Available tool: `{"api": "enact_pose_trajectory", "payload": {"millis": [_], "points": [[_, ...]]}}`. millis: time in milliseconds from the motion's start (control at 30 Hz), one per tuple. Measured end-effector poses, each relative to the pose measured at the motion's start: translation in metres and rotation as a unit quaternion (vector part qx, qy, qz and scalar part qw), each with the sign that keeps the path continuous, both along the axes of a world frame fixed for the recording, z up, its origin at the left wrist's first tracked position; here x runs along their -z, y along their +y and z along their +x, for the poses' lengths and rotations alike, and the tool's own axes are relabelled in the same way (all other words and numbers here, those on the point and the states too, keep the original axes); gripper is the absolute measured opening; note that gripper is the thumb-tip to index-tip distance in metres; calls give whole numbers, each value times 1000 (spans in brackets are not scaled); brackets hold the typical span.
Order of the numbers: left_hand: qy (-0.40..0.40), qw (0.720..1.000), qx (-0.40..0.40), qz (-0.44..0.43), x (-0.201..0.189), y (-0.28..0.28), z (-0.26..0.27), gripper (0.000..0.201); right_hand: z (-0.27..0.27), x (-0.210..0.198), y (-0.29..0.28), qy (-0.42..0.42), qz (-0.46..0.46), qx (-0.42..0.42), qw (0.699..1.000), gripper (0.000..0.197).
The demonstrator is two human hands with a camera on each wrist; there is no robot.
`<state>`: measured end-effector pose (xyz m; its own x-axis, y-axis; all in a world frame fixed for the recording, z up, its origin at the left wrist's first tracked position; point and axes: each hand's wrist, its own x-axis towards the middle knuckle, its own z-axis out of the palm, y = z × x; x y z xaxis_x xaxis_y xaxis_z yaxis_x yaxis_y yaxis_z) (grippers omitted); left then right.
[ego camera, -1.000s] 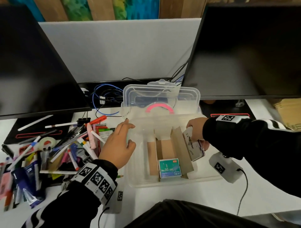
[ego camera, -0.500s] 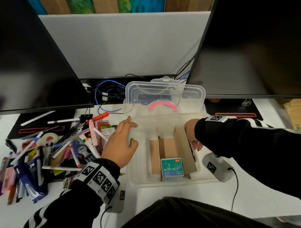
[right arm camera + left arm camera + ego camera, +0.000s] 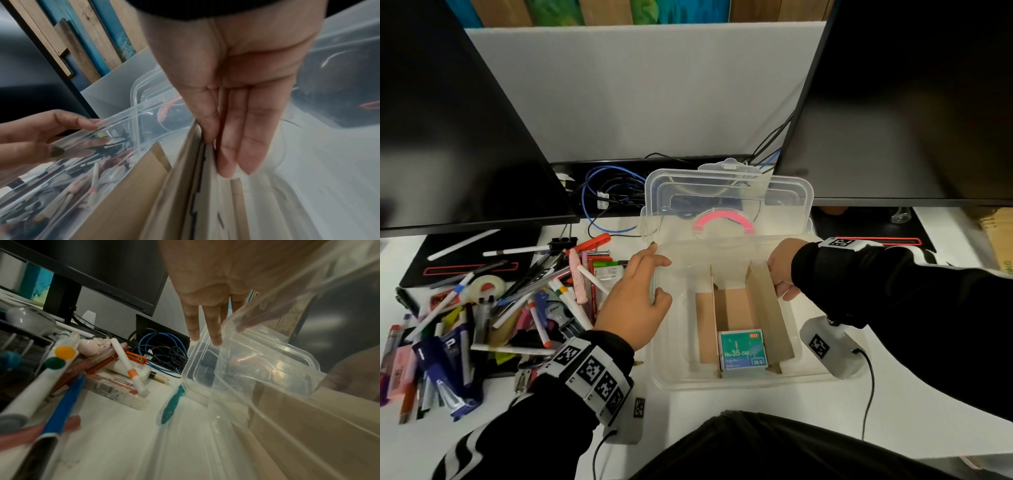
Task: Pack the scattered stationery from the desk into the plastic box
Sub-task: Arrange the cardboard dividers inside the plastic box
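The clear plastic box (image 3: 739, 385) stands open on the desk, its lid (image 3: 726, 192) upright behind it. A cardboard divider (image 3: 767, 308) splits the inside, and a green staple box (image 3: 741, 349) lies in the middle section. My left hand (image 3: 657, 279) holds the box's left wall (image 3: 236, 369), thumb inside and fingers outside. My right hand (image 3: 782, 284) reaches into the right section. Its straight fingers (image 3: 232, 154) press on a flat white case (image 3: 207, 186) standing on edge against the cardboard. The head view hides that case.
A heap of pens, markers and other stationery (image 3: 517, 308) with a tape roll (image 3: 486, 284) covers the desk left of the box. A teal pen (image 3: 170, 407) lies against the box's left side. Two dark monitors overhang the back, with tangled cables (image 3: 613, 195) between them.
My right hand has lowered the white case from above the box's right edge down into the right section. The left hand has stayed on the left wall.
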<state>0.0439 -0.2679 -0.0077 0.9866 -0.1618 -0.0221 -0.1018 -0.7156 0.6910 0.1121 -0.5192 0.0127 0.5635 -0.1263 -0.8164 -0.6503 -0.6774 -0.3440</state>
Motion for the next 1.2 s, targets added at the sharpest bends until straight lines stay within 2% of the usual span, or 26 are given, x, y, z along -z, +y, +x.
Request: {"api": "enact_pose_trajectory", "payload": {"millis": [133,300,500,667,733,800,900,967,1033,1100,1133,1200], "points": [[1,1000,-2,-12,0,0,-1,39,-3,-10,2,27,-4,-3,1000,35],[5,1000,0,-7,-2,1,-2,39,-7,-13,3,44,-36,-95,994,33],[12,1000,-3,-3,-2,0,-3,41,-12,-10,1,39,-33,-56,997,22],[18,1000,-5,5,-4,-1,-3,41,-15,-11,5,67,-56,-56,995,26],[22,1000,-7,7,-4,-1,-3,41,-16,-12,5,50,-52,-30,997,20],[23,1000,-7,8,-5,-1,-4,41,-14,-12,4,22,-61,-11,998,28],[24,1000,-6,8,-5,-1,-4,41,-12,-13,5,26,-66,-41,997,29],[22,1000,-6,5,-5,-1,-4,41,-10,-14,5,18,-68,-67,995,20],[22,1000,-6,2,-4,-1,-3,42,-9,-16,5,-31,-86,-88,992,6],[22,1000,-5,2,-4,-1,-3,42,-9,-17,6,-44,-93,-98,990,4],[22,1000,-5,3,-4,-1,-3,42,-10,-16,6,-33,-89,-104,990,6],[20,1000,-4,5,-4,-1,-4,42,-13,-15,7,41,-74,-122,989,9]]}}
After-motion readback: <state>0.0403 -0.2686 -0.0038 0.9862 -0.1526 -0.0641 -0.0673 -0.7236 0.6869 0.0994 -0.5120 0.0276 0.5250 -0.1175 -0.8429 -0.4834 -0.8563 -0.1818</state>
